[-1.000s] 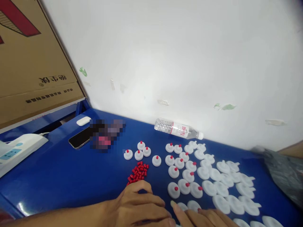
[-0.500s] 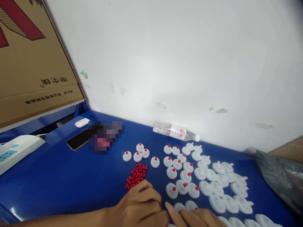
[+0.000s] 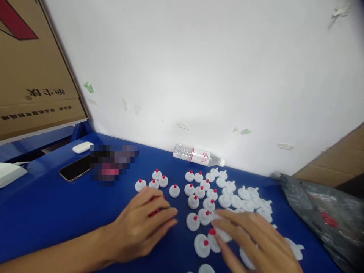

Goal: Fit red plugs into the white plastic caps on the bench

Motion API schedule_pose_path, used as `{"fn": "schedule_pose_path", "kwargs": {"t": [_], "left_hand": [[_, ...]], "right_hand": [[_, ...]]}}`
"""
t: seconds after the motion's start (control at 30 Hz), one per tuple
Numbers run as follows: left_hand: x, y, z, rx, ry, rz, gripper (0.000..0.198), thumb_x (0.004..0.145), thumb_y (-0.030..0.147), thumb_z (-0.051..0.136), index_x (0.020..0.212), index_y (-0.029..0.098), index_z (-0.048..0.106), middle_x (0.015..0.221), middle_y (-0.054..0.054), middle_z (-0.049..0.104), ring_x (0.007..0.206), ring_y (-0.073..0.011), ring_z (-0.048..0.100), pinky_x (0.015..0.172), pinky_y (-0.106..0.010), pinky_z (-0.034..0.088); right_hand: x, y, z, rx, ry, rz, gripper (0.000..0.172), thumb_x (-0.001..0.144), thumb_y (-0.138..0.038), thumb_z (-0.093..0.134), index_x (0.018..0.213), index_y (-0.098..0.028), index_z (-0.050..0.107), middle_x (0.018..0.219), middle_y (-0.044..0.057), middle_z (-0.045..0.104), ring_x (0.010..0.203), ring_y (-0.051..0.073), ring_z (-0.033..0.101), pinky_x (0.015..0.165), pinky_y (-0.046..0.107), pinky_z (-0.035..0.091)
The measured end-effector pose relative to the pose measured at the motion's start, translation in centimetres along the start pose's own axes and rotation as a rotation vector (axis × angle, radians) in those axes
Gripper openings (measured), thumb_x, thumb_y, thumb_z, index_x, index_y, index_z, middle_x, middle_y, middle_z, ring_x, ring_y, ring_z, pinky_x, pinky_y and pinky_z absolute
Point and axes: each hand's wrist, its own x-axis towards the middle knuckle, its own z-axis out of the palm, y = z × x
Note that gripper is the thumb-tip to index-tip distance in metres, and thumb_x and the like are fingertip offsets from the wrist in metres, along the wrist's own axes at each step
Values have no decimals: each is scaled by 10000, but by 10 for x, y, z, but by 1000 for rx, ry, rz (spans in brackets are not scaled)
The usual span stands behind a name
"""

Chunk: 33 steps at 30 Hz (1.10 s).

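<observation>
My left hand (image 3: pixel 148 223) hovers over the pile of small red caps (image 3: pixel 154 212), fingers apart, hiding most of it. I see nothing held in it. My right hand (image 3: pixel 256 235) is spread over the round white plastic pieces with short spouts, its fingers apart and slightly blurred. A white piece (image 3: pixel 223 233) shows between its thumb and forefinger; whether they touch it I cannot tell. Near the right thumb stands a red-capped white piece (image 3: pixel 202 245). More red-capped pieces (image 3: pixel 193 201) stand between the hands, and uncapped ones (image 3: pixel 236 201) lie further right.
A clear plastic bottle (image 3: pixel 199 155) lies along the white wall. At the left are a phone (image 3: pixel 74 168), a white case (image 3: pixel 82 147) and a white power strip (image 3: pixel 11 173). A dark plastic bag (image 3: pixel 315 212) lies at the right, and a cardboard box (image 3: pixel 36 72) stands at the back left.
My hands were together at the front edge and have come apart. The left moved over the red caps, the right over the white pieces. The view has shifted right.
</observation>
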Motion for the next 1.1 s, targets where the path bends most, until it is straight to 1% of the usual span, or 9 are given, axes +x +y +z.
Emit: {"fn": "schedule_pose_path", "kwargs": {"t": [0.13,0.27,0.37,0.43,0.53,0.67,0.8,0.93,1.1], "left_hand": [[-3,-15,-4,225,-97,-196,164,1023,147,546,1097,199,682,1014,-44,708,1033,-254,527,876,-416,378],[-6,-19,0,371,-204,-246,210,1028,233,527,1179,167,656,1139,-99,666,1035,-297,499,839,-447,385],[-8,-19,0,408,-257,-260,222,1022,258,524,1156,151,664,1149,-121,645,1017,-304,485,836,-460,403],[-9,-18,0,410,-286,-264,211,1025,263,514,1085,147,680,1112,-122,642,1000,-300,483,833,-460,411],[-10,-17,0,388,-307,-279,220,1030,287,514,1038,158,691,1096,-112,636,1004,-296,480,844,-463,415],[-10,-16,2,325,-296,-296,250,1033,340,525,1063,166,701,1109,-111,627,1032,-298,477,877,-480,419],[-10,-17,4,281,-303,-288,232,1026,310,532,1042,163,711,1097,-111,630,1059,-297,484,881,-468,434],[-11,-19,5,254,-304,-279,227,1029,283,522,1004,173,718,1070,-99,639,1044,-277,497,873,-437,446],[-14,-23,8,217,-281,-278,267,1050,259,473,985,199,725,1062,-81,644,1031,-261,510,889,-427,444]], "right_hand": [[-3,30,-13,-44,-90,59,151,1005,-212,553,1132,-202,633,1165,36,709,985,173,667,913,353,456],[-10,45,-18,-50,-200,47,139,1023,-219,528,1138,-229,607,1197,38,690,1051,181,628,957,367,423],[-14,47,-18,-38,-238,74,101,1031,-268,530,1091,-244,607,1210,32,659,1084,177,612,1006,370,410],[-14,46,-18,3,-291,127,101,1035,-304,532,1024,-250,617,1083,16,664,979,161,624,946,350,439],[-13,43,-21,103,-475,273,163,1027,-363,543,932,-261,628,845,-18,642,788,147,604,793,325,456],[-11,38,-22,161,-650,397,162,1000,-399,578,915,-276,641,769,-28,645,799,172,614,745,323,467],[-10,33,-19,164,-697,419,142,976,-369,608,883,-277,663,787,-21,671,845,196,628,736,325,479],[-8,29,-19,176,-681,406,131,965,-372,630,900,-283,700,795,-17,686,877,194,649,740,308,479],[-8,34,-27,135,-582,385,295,1035,-490,504,988,-292,718,778,-11,677,791,169,643,688,299,443]]}}
